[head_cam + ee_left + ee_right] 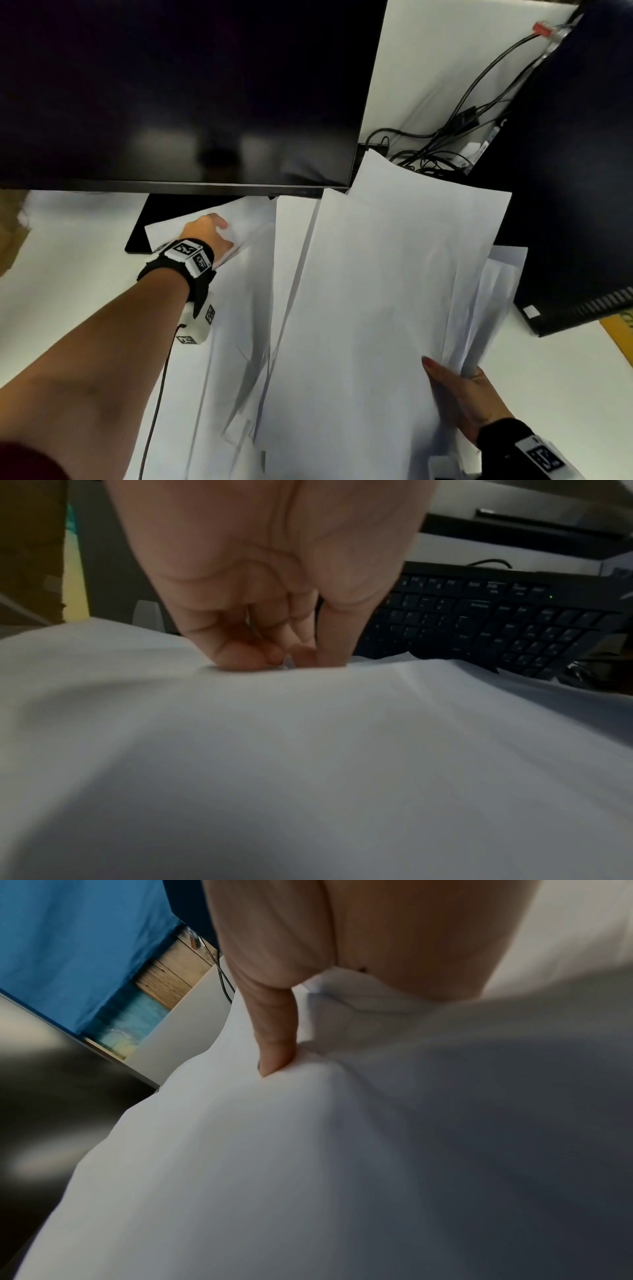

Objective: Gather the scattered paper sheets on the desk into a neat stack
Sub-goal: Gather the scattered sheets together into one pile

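Several white paper sheets (394, 291) lie and hang overlapped across the middle of the desk. My right hand (459, 394) grips a loose bundle of them at its lower right edge, thumb on top; in the right wrist view the thumb (274, 1042) presses into the bundle (308, 1150). My left hand (209, 233) reaches under the monitor and pinches the far edge of a sheet (239, 219) lying there. In the left wrist view its curled fingers (253, 653) close on that sheet's edge (308, 737).
A dark monitor (171, 92) fills the upper left, its black base (144, 233) beside my left hand. A keyboard (496, 623) sits beyond the sheet. Cables (428, 150) tangle at the back, and a black device (575, 205) stands at the right. The white desk (68, 267) shows at left.
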### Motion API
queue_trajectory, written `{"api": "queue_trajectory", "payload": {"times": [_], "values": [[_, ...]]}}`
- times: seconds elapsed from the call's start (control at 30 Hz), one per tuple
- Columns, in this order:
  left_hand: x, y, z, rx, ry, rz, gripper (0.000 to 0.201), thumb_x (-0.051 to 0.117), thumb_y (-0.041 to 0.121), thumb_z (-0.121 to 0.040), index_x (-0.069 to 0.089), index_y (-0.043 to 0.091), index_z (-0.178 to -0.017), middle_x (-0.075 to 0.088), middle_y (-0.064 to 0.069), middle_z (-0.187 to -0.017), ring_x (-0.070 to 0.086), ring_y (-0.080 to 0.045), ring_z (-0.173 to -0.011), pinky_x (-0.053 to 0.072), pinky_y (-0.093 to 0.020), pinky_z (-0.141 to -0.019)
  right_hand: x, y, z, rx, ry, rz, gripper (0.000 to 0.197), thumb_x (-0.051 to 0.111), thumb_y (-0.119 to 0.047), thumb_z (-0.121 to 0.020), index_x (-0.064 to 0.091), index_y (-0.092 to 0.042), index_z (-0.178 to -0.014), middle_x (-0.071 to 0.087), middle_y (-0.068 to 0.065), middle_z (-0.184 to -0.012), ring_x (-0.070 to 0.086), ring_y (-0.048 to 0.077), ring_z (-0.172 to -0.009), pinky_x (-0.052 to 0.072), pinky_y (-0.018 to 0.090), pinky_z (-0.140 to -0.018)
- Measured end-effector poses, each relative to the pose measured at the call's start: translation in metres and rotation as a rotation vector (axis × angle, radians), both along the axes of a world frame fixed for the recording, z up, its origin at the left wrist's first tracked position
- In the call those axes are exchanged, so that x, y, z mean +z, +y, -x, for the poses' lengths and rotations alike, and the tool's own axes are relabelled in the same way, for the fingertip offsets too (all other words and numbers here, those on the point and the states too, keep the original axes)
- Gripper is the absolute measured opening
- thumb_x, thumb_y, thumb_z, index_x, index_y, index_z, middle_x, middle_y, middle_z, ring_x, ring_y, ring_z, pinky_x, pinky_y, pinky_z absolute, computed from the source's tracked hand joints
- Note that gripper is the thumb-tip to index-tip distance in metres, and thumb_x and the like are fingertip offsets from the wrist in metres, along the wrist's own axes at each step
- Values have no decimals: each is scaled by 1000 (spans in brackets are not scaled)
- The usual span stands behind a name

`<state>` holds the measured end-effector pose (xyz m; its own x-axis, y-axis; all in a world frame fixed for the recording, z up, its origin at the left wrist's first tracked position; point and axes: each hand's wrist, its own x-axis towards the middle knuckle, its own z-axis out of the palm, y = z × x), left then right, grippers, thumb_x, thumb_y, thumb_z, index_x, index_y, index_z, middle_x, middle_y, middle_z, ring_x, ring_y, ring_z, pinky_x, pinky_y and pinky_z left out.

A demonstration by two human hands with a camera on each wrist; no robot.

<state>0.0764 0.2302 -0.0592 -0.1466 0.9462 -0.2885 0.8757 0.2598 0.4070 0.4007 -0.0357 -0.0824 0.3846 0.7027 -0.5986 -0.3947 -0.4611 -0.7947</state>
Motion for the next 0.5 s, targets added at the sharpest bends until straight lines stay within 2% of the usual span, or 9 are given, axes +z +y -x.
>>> {"api": "queue_trajectory", "payload": {"times": [0.07,0.13,0.23,0.3,0.4,0.47,0.5], "values": [[1,-5,8,85,-37,19,43,67,14,-78,52,17,-118,63,-13,-120,57,-31,-112,44,-32,-91,1,0,2,-12,4,-8,8,60,4,-81,64,-1,-85,73,6,-60,70,17,-53,56,22,-48],[2,-9,15,126,-53,52,49,71,14,-75,51,15,-120,60,-13,-123,57,-32,-112,46,-33,-91,2,-1,2,-21,4,-16,8,60,5,-81,63,-1,-84,72,5,-58,69,16,-51,54,20,-45],[4,-14,20,81,-36,87,51,72,28,-73,54,14,-120,58,-11,-125,57,-31,-111,46,-32,-90,3,-1,3,-22,3,-19,7,60,5,-80,64,-1,-84,72,5,-58,69,17,-51,54,21,-46],[5,-18,14,29,11,75,50,66,36,-78,55,10,-119,59,-12,-123,55,-32,-113,44,-31,-89,3,0,3,-19,8,-21,7,60,5,-80,64,-1,-83,72,6,-59,69,18,-52,54,21,-46],[6,-23,7,-59,60,47,30,54,31,-88,59,5,-101,61,-18,-113,55,-36,-109,37,-29,-78,2,0,4,-22,-3,-20,7,60,5,-80,63,-1,-83,72,5,-57,69,17,-51,54,21,-45],[5,-27,10,-83,63,61,20,52,26,-90,55,6,-88,61,-19,-107,56,-37,-107,36,-28,-77,1,0,4,-30,-18,-15,6,61,4,-81,63,-1,-82,71,3,-54,68,15,-48,52,20,-43],[5,-30,14,-105,64,84,18,53,24,-89,55,6,-89,61,-19,-110,56,-37,-108,38,-29,-79,1,0,3,-32,-23,-12,6,61,4,-80,63,-1,-82,71,3,-54,67,15,-47,52,20,-42]]}}
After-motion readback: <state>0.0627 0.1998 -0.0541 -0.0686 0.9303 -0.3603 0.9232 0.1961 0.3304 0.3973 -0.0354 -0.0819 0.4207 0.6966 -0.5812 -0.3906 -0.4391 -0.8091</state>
